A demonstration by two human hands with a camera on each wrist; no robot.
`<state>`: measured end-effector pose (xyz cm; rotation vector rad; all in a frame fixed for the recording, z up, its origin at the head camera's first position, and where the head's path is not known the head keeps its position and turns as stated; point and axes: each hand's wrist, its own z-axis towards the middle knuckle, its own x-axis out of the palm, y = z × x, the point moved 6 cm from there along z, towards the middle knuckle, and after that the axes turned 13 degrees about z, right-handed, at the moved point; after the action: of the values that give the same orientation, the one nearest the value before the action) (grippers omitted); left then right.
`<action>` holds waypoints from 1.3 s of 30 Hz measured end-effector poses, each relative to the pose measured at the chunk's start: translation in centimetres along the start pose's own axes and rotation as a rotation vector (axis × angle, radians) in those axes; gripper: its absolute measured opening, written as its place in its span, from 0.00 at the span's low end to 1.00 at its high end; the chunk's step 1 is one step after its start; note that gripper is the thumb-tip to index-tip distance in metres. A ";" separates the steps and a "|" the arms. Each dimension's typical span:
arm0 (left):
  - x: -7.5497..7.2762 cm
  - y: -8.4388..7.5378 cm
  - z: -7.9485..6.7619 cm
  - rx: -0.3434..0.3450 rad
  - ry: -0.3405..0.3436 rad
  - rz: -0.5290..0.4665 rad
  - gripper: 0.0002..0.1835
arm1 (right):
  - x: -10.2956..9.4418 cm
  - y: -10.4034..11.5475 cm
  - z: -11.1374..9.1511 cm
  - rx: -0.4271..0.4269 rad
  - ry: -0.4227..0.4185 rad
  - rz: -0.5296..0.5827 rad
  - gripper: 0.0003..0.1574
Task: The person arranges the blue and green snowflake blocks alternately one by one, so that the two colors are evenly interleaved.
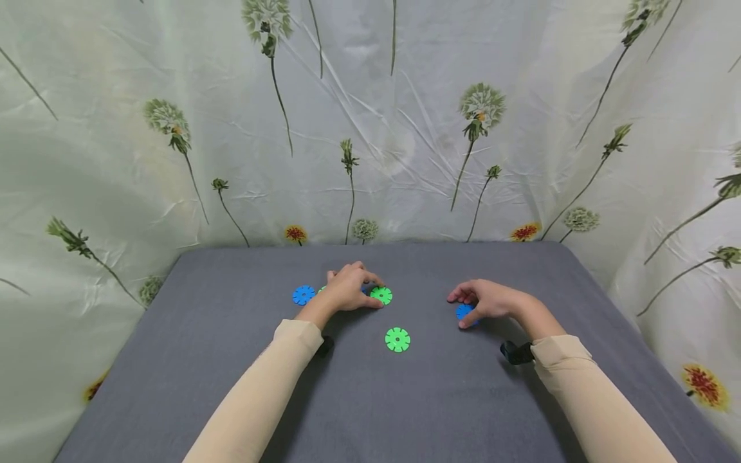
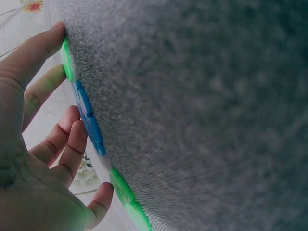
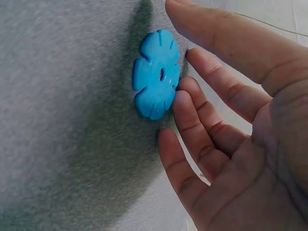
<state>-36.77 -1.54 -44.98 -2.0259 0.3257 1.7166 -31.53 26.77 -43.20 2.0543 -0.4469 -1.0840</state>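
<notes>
First, a blue disc (image 1: 303, 295) lies on the cloth (image 1: 440, 392); then the left hand (image 1: 345, 288) pinches a green disc (image 1: 381, 295); another green disc (image 1: 397, 344) lies between the hands; the right hand (image 1: 491, 299) spreads loosely around another blue disc (image 3: 155, 82).

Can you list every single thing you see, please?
Blue discs: three, blue, two in the left-hand row, one farther right.
Green discs: three, green, two in that row, one nearer the person.
Tabletop: one, grey, under the discs.
Flowery cloth: count unclear, pale, behind and beside the tabletop.
Wrist pieces: two, black, at the wrists.
Sleeves: two, beige, over the forearms.
Left grip: one, bare, at the row's rightmost green disc.
Right grip: one, bare, at the rightmost blue disc.
</notes>
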 end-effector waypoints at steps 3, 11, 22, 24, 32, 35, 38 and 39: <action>0.1 0.0 0.0 0.000 -0.005 -0.004 0.23 | 0.0 -0.2 -0.3 -0.002 -0.017 0.002 0.34; 0.1 0.2 -0.1 -0.014 -0.007 -0.002 0.23 | -0.2 -0.7 -0.8 0.000 -0.058 -0.009 0.33; -0.2 -0.1 -0.1 -0.006 0.011 0.029 0.24 | -0.3 -1.7 -0.9 -0.036 -0.121 -0.013 0.29; -0.2 -0.1 -0.1 -0.002 0.014 0.031 0.24 | -0.3 -1.8 -0.9 -0.039 -0.130 -0.008 0.28; -0.3 -0.3 -0.3 0.008 0.015 0.037 0.24 | -0.2 -2.0 -1.2 -0.046 -0.146 0.002 0.26; -0.4 -0.4 -0.3 0.008 0.015 0.033 0.24 | -0.2 -2.2 -1.3 -0.055 -0.157 0.015 0.26; -0.3 -0.4 -0.4 0.001 0.017 0.028 0.23 | -0.1 -2.4 -1.4 -0.071 -0.174 0.033 0.27; -0.3 -0.4 -0.4 -0.001 0.018 0.027 0.23 | -0.1 -2.5 -1.5 -0.077 -0.180 0.038 0.28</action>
<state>-36.32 -1.44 -44.54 -2.0474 0.3600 1.7164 -30.49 29.15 -44.45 1.8819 -0.5238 -1.2489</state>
